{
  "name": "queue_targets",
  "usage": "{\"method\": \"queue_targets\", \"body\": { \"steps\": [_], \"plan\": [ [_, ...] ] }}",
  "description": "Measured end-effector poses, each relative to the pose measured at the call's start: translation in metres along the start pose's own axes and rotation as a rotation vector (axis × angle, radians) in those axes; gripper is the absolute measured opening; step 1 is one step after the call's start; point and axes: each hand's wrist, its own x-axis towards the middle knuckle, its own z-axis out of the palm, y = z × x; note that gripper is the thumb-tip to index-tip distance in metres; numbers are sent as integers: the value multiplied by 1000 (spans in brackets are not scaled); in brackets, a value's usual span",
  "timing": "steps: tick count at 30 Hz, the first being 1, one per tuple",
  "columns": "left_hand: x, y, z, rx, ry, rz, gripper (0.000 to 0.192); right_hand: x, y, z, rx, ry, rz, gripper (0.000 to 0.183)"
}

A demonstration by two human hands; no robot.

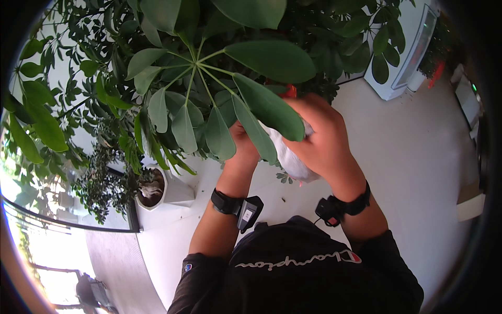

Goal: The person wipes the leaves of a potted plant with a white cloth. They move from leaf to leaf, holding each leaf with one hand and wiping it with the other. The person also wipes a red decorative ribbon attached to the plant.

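Observation:
A leafy plant with large green oval leaves fills the upper middle of the head view and partly covers both hands. My right hand is closed around a white cloth, which hangs crumpled below the leaves. My left hand reaches up among the foliage; its fingers are mostly hidden, so what it touches does not show. A red item shows just beyond my right hand's fingers. Each wrist wears a black strap with a small device.
A white planter with a thick-stemmed small-leaved plant stands on the floor at left, near a dark-edged glass panel. A white appliance-like cabinet is at upper right. A pale box lies at the right edge. Small bits of debris dot the light floor.

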Motion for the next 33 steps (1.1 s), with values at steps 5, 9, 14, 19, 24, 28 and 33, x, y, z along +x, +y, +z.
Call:
{"method": "queue_targets", "body": {
  "steps": [5, 9, 14, 19, 24, 28, 33],
  "plan": [
    [-7, 9, 3, 216, 93, -133, 36, 13, 28, 23, -23, -14, -71, 41],
    [-7, 7, 19, -482, 110, -60, 36, -10, 52, 21, -8, -98, -71, 42],
    [0, 5, 33, -350, 123, 10, 28, -23, 71, 4, 64, -200, -65, 40],
    [12, 8, 33, -478, 117, 48, 22, -6, 59, -35, 168, -158, -58, 39],
    [12, 5, 35, -458, 175, 63, 27, 37, 32, -54, 238, -124, -240, 37],
    [6, 15, 35, -226, 160, 100, 38, 64, 18, -34, 193, -112, -289, 36],
    [10, 36, 35, -790, -69, 78, 44, 78, 31, 14, 227, -97, -188, 36]
  ]
}}
